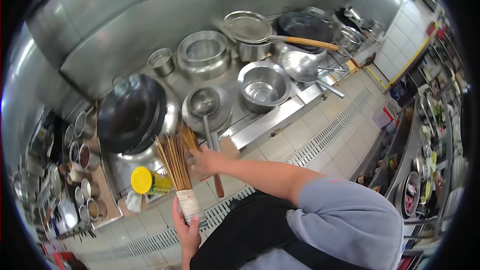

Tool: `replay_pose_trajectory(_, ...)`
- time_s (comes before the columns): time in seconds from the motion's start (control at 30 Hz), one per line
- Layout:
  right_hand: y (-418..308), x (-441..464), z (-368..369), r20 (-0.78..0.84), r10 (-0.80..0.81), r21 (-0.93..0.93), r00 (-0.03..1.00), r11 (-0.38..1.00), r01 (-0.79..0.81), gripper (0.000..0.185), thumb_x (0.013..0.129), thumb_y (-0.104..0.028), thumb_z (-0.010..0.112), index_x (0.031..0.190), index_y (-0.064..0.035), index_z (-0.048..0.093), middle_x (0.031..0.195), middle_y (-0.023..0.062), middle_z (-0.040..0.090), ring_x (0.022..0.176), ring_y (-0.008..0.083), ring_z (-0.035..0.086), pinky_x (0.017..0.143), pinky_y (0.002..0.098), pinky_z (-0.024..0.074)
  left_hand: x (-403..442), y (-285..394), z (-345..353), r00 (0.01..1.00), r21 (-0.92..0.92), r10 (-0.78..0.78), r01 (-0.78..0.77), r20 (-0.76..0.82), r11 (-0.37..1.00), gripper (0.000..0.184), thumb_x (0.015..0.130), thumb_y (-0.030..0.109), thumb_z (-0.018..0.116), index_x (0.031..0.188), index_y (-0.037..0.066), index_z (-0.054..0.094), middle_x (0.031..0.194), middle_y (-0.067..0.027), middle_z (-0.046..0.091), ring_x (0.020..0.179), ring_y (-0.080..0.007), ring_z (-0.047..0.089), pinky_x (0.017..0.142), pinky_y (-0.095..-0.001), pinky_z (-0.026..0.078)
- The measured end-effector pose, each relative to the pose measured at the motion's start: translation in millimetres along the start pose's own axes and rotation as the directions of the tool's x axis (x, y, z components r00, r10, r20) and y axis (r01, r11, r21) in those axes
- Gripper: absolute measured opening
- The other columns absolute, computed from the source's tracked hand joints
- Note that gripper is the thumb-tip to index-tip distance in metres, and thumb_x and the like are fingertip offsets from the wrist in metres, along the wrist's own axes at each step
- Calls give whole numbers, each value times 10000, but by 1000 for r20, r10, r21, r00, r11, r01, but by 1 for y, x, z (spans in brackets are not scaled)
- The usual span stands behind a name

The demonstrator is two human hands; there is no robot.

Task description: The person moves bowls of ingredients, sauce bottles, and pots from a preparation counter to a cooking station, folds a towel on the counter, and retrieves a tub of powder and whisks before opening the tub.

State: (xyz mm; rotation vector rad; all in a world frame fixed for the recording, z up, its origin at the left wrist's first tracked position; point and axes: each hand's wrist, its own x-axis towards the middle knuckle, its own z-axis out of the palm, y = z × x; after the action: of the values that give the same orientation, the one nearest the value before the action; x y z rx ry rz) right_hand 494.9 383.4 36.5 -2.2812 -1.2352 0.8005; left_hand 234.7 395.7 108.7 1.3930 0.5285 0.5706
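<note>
My left hand (189,230) is closed round the pale wrapped handle of a bamboo wok brush (173,162), whose long bristles point up and away. My right hand (207,161) is closed at the base of a short tan bundle of bristles (188,138) beside the brush; whether this bundle is separate from the brush, I cannot tell. A ladle (205,101) with a wooden handle end lies just past my right hand, its bowl over a round perforated strainer (224,115). Left of the brush stands a can with a yellow lid (142,180).
A dark wok (132,114) sits on the steel range at the left. Metal pots (264,87), a flat sieve (247,26), a skimmer (300,66) and another wok (305,27) fill the range. Seasoning containers (90,157) stand left; a floor drain grate (330,130) runs below.
</note>
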Motion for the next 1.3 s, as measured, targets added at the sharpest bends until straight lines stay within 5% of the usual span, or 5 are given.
replay_pose_trajectory(0.3,103,-208,-101,-536,32,816,843,276,508,551,983,-308,636,1395,-21,408,1170,90,571,1046,181,576,876,337,500,103,24,222,646,568,141,-739,750,363,935,822,288,796,1553,63,258,1245,-211,600,1021,-362,629,889,-438,524)
replay_pose_trajectory(0.53,378,-303,-248,-427,741,891,519,247,380,507,878,-221,709,1299,-62,475,1034,90,608,836,206,651,709,371,566,158,-52,400,461,313,81,-712,884,628,790,830,314,780,1478,57,410,1097,-159,653,953,-315,652,839,-410,528)
replay_pose_trajectory(0.7,633,-324,-415,-673,643,624,365,759,-188,784,751,-284,753,1398,26,439,1137,239,672,1039,320,683,880,418,544,167,-138,444,534,722,-486,-532,692,443,600,873,349,709,1377,74,533,1105,-164,678,996,-354,657,862,-446,527)
replay_pose_trajectory(0.83,772,-276,-533,-647,684,336,337,653,-679,840,795,-286,692,1504,-34,318,1185,275,659,1087,397,661,922,457,531,160,-135,433,670,912,-619,-321,410,257,495,913,338,633,1316,56,582,1155,-202,670,1073,-354,641,933,-436,504)
replay_pose_trajectory(1.3,923,-207,-606,-429,705,-67,564,598,-798,724,771,-198,704,1453,-182,461,1220,172,678,1142,333,645,955,420,520,114,-140,417,438,886,-847,458,-301,-78,727,931,523,542,1517,121,387,1470,-219,473,1411,-313,392,1173,-405,292)
